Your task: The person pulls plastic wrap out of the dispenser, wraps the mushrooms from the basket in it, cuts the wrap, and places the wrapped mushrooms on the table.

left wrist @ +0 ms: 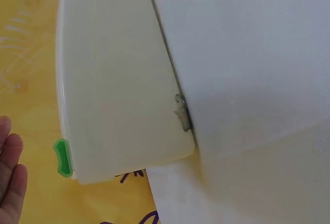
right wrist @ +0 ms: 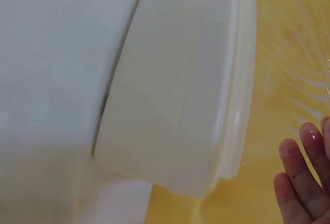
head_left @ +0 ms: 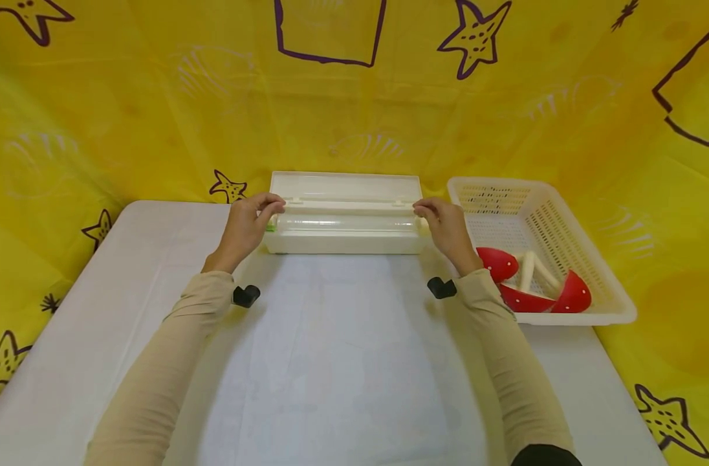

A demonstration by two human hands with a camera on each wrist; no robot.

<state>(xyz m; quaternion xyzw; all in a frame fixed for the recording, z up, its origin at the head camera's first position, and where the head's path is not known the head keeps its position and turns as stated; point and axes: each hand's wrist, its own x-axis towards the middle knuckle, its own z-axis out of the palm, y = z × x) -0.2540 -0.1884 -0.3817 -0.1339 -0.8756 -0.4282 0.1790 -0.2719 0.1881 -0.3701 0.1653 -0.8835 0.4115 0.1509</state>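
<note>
A long white plastic box (head_left: 345, 241) stands at the far edge of the table, its lid (head_left: 345, 186) open and tilted back. A clear roll (head_left: 345, 223) lies inside it. My left hand (head_left: 248, 224) is at the box's left end, beside a small green tab (head_left: 270, 226), with loosely curled fingers by the hinge rail. My right hand (head_left: 446, 224) mirrors it at the right end. In the left wrist view the fingers (left wrist: 10, 177) sit apart from the box (left wrist: 118, 80) and the green tab (left wrist: 63, 157). The right wrist view likewise shows fingers (right wrist: 304, 177) off the box (right wrist: 175, 95).
A white slotted basket (head_left: 581, 318) stands right of the box, holding red bowl-like pieces (head_left: 572, 294) and white sticks (head_left: 529, 268). The white table (head_left: 343, 362) stretches toward me. Yellow starred cloth (head_left: 127, 116) hangs behind and at both sides.
</note>
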